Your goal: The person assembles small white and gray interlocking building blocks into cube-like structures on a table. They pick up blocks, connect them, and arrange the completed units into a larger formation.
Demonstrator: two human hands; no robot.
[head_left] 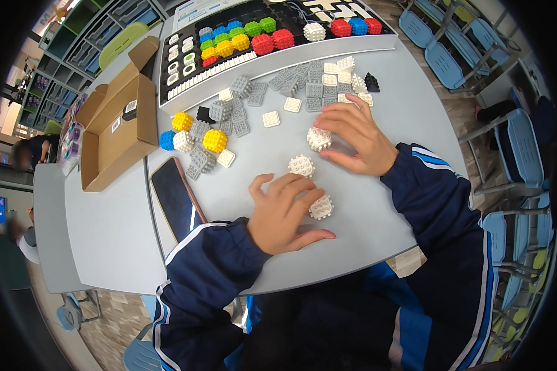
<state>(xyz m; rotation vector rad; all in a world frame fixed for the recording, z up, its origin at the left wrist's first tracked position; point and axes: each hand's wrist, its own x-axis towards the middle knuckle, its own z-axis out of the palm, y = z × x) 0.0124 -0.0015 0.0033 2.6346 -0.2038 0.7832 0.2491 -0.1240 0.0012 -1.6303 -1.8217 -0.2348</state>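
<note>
My right hand (360, 137) is curled round a white studded cube (319, 140), its thumb on the near side and fingertips on the far side. Below and left of it lies a second white studded cube (301, 166), just beyond the fingertips of my left hand (283, 213). That hand is spread low over the table with its thumb stretched out. A third white cube (321, 208) sits between its forefinger and thumb, partly covered by a finger; the thumb is apart from it. Whether the fingers touch this cube, I cannot tell.
Grey and white plates (314, 90) and yellow cubes (215, 141) lie loose across the grey table (247, 272). Behind them stands a kit tray (223, 74) of coloured blocks. A phone (178, 196) and an open cardboard box (119, 139) are on the left; chairs (445, 62) stand beyond.
</note>
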